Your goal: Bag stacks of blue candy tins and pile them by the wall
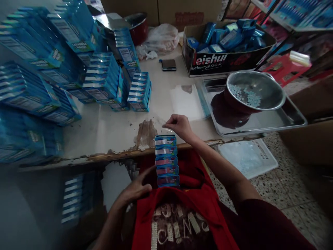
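A row of small blue candy packs (167,161) stands between my body and the table's front edge, its far end at the edge. My left hand (136,189) is at the row's left side, thumb and index finger apart, the index fingertip against the packs. Just beyond the row's far end, my right hand (179,126) is closed in a pinch over the table. A thin, shiny piece of clear plastic film (169,130) shows at its fingertips; its full extent is hard to make out. A red apron (145,215) covers my lap below the packs.
Stacks of wrapped blue packs (101,78) crowd the table's left side. At the back are a small digital scale (169,65) and an open carton (231,62) of blue packs. On the right, a metal bowl (256,92) with pale candies sits on a metal tray (262,130).
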The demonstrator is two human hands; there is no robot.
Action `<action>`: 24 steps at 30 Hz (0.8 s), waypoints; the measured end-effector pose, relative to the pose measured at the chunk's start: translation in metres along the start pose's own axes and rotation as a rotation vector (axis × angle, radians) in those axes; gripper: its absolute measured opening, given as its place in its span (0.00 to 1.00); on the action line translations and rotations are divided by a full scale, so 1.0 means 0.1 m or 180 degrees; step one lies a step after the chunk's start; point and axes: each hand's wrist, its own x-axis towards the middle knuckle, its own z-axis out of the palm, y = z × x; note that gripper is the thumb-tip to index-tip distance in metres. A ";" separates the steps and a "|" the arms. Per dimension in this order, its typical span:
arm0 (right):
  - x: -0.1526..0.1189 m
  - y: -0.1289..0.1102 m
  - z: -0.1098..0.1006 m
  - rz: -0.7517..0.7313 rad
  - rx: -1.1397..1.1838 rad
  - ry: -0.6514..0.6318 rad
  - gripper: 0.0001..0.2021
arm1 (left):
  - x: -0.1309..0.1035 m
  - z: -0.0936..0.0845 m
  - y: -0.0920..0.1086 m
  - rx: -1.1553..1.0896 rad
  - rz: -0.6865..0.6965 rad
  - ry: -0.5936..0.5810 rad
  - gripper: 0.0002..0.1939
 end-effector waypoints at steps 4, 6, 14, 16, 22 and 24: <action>0.20 -0.21 0.06 -0.0543 -0.0988 -0.0265 0.11 | 0.24 -0.59 0.74 0.0832 0.0539 0.2121 0.23; 0.29 -0.27 0.10 -0.0700 -0.1437 -0.0558 0.09 | 0.56 -0.79 1.11 0.1889 0.1380 0.2559 0.17; 0.40 -0.22 0.21 -0.0695 -0.1739 -0.0963 0.05 | 1.43 -1.06 1.52 0.4468 0.1384 0.1259 0.10; 0.38 -0.16 0.22 -0.0665 -0.1506 -0.1092 0.07 | 1.40 -1.06 1.48 0.4608 0.1085 0.1066 0.08; 0.25 0.06 0.06 -0.0724 -0.1505 -0.1316 0.05 | 1.28 -0.92 1.21 0.4377 0.0885 0.1497 0.06; 0.19 0.12 -0.04 -0.0664 -0.1691 -0.1257 0.09 | 1.27 -0.86 1.08 0.4336 0.1019 0.1708 0.07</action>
